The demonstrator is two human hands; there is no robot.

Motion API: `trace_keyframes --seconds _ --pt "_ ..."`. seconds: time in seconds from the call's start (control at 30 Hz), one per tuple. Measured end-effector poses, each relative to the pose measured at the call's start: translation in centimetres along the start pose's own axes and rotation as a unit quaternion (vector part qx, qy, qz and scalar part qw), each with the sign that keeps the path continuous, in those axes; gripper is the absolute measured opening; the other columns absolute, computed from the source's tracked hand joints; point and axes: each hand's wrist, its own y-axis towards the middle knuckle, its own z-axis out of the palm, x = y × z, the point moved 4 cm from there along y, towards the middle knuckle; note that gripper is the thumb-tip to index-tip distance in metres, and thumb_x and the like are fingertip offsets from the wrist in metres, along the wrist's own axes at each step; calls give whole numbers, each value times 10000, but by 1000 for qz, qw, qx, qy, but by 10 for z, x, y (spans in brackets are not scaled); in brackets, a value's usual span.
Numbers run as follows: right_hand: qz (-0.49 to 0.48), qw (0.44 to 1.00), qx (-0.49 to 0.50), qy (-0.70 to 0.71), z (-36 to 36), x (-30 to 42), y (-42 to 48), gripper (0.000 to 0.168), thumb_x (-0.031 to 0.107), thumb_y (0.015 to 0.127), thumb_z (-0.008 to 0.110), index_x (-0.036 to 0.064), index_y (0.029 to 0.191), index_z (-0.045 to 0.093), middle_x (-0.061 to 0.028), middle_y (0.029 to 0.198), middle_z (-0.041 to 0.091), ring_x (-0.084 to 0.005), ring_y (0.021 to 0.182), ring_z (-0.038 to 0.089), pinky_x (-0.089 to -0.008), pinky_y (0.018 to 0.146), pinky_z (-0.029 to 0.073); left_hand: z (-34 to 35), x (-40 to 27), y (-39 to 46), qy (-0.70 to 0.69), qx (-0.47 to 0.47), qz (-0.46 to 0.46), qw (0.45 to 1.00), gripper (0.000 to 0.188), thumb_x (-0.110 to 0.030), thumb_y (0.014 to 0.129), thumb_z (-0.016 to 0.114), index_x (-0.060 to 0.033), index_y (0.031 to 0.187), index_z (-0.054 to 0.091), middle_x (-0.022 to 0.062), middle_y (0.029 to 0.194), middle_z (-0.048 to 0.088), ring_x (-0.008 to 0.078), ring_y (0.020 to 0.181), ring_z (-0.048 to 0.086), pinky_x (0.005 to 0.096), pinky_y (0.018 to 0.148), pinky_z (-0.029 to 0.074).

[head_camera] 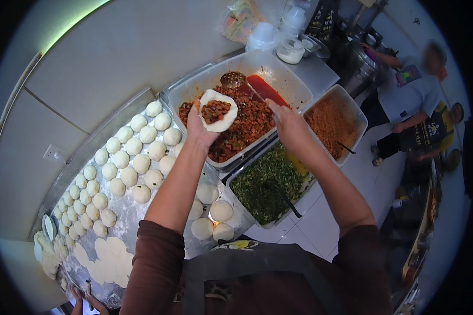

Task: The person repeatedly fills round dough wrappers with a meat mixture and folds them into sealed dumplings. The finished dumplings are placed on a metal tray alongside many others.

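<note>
My left hand holds a round dough wrapper with a mound of reddish diced filling on it, above a large plastic tub. My right hand grips the handle of a perforated metal ladle. The ladle's bowl is over the far part of the tub, near red oil. More diced filling covers much of the tub. Nearer to me stands a tub of chopped greens, and to the right is a tub of orange-brown filling.
Filled dough balls, flat wrappers and a dough mass lie on the floured metal worktop. Another person's hands hold a rolling pin at lower left. People stand at right. Plastic containers stand behind the tubs.
</note>
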Motion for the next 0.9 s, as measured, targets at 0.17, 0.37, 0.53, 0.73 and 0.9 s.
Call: trace_keyframes --seconds 0.17,0.37,0.53,0.73,0.9 --pt "-3 965 188 -181 12 -15 35 215 43 763 511 7 939 628 -191 840 635 -339 819 622 -420 694 507 -13 -21 -3 13 19 38 999 431 -338 941 313 -17 1198 441 193 1155 510 351 1062 514 517 922 426" --pt "-65 927 334 -156 44 -3 54 125 66 716 583 -3 785 660 -181 793 647 -332 764 631 -413 646 509 -21 -31 -5 -10 29 40 999 416 -325 942 323 -16 1185 461 189 1164 502 349 1064 511 527 916 428" --pt "55 907 416 -30 12 -31 55 146 116 766 567 22 812 669 -106 663 639 -220 578 596 -347 513 465 -14 -29 -12 1 -18 40 999 401 -329 945 317 -35 1163 481 173 1148 522 338 1049 525 519 905 440" --pt "171 886 413 126 -13 -46 49 283 102 879 454 80 1125 592 -4 625 595 -61 464 462 -224 409 341 -13 -24 -11 8 -26 19 999 394 -338 958 289 -58 1141 497 135 1115 558 322 1023 548 513 884 455" --pt "200 890 360 196 -18 -55 46 310 104 887 473 98 1183 566 4 632 593 -44 451 441 -209 393 323 -23 -11 4 0 -22 25 999 461 -384 962 263 -54 1224 449 175 1208 490 358 1104 486 549 937 394"
